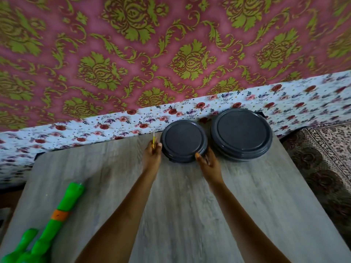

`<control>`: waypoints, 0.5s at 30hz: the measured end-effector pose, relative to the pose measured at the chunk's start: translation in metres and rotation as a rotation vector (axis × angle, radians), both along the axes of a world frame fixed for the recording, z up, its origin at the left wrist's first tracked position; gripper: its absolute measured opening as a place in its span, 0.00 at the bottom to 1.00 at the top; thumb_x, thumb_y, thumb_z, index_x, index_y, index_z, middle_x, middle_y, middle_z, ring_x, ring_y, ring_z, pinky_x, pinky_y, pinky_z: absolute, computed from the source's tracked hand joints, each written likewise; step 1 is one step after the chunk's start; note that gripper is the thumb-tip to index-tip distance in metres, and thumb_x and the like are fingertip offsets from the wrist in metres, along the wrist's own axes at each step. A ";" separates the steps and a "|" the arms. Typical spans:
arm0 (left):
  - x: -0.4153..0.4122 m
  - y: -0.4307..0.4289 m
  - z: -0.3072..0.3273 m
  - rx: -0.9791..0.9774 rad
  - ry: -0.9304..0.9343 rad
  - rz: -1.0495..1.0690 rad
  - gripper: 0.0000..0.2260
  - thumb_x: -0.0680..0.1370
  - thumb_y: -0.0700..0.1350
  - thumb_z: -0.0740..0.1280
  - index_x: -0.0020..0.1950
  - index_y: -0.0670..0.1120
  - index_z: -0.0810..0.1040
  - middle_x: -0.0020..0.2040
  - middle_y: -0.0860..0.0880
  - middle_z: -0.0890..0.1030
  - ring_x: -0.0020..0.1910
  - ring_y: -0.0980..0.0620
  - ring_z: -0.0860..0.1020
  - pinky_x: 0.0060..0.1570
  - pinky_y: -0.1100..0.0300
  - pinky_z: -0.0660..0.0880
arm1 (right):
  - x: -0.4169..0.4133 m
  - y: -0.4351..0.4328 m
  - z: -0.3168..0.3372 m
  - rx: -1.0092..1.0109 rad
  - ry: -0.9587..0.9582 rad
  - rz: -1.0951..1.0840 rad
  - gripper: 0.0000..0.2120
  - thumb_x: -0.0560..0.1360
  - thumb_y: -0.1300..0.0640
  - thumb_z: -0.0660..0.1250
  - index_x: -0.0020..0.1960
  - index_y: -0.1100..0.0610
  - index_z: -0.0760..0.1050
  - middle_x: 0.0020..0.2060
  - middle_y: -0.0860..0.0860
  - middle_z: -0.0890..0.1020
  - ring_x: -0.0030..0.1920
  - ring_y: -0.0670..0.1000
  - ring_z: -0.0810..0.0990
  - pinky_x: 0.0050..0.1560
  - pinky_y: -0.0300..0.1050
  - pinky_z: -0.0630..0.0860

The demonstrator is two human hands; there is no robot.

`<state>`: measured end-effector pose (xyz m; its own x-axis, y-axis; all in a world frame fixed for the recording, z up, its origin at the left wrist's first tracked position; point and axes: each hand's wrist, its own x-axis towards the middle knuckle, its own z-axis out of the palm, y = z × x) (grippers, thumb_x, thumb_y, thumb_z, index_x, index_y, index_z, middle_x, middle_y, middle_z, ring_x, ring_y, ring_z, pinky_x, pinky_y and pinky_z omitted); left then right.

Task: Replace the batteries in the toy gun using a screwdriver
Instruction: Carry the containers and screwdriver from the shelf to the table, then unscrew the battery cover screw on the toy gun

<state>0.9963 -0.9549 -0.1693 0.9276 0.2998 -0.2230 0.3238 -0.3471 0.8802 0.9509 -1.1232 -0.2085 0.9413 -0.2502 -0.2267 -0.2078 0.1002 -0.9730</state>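
A green toy gun (47, 221) with an orange band lies at the table's near left corner. My left hand (152, 154) grips a small yellow-handled screwdriver (153, 138), its thin shaft pointing away from me, and its thumb touches the left rim of a small round dark grey lidded container (183, 140). My right hand (208, 160) holds the same container at its near right rim, fingers curled against the side. No batteries are visible.
A larger dark grey lidded container (241, 133) stands just right of the small one at the far edge of the wooden table (190, 215). Behind lies floral bedding (284, 99) and a pink patterned wall; a patterned rug (322, 158) is at the right.
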 end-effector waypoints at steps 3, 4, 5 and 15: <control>-0.018 0.000 -0.010 0.039 -0.007 -0.008 0.13 0.80 0.48 0.61 0.64 0.46 0.75 0.53 0.48 0.78 0.54 0.47 0.77 0.53 0.54 0.73 | -0.010 0.001 -0.001 -0.037 0.065 -0.048 0.27 0.75 0.58 0.66 0.72 0.57 0.62 0.68 0.53 0.71 0.68 0.51 0.70 0.68 0.51 0.68; -0.024 0.000 -0.012 0.049 0.006 -0.017 0.13 0.80 0.48 0.61 0.64 0.47 0.74 0.53 0.48 0.78 0.52 0.48 0.77 0.52 0.55 0.73 | -0.013 0.001 -0.003 -0.050 0.088 -0.059 0.27 0.76 0.58 0.65 0.73 0.57 0.61 0.69 0.53 0.70 0.69 0.51 0.69 0.69 0.52 0.67; -0.034 0.004 -0.015 0.034 0.006 -0.015 0.13 0.80 0.48 0.61 0.63 0.48 0.75 0.51 0.49 0.78 0.49 0.49 0.77 0.48 0.57 0.74 | -0.022 0.005 0.000 -0.062 0.108 -0.061 0.27 0.76 0.58 0.65 0.73 0.57 0.61 0.70 0.53 0.68 0.70 0.52 0.67 0.70 0.51 0.65; -0.176 0.075 -0.002 -0.003 0.103 0.002 0.04 0.78 0.42 0.61 0.49 0.48 0.75 0.41 0.50 0.76 0.42 0.49 0.74 0.41 0.60 0.69 | -0.159 0.085 0.028 -0.396 0.060 0.109 0.26 0.77 0.56 0.64 0.73 0.58 0.61 0.70 0.52 0.68 0.71 0.50 0.65 0.66 0.36 0.59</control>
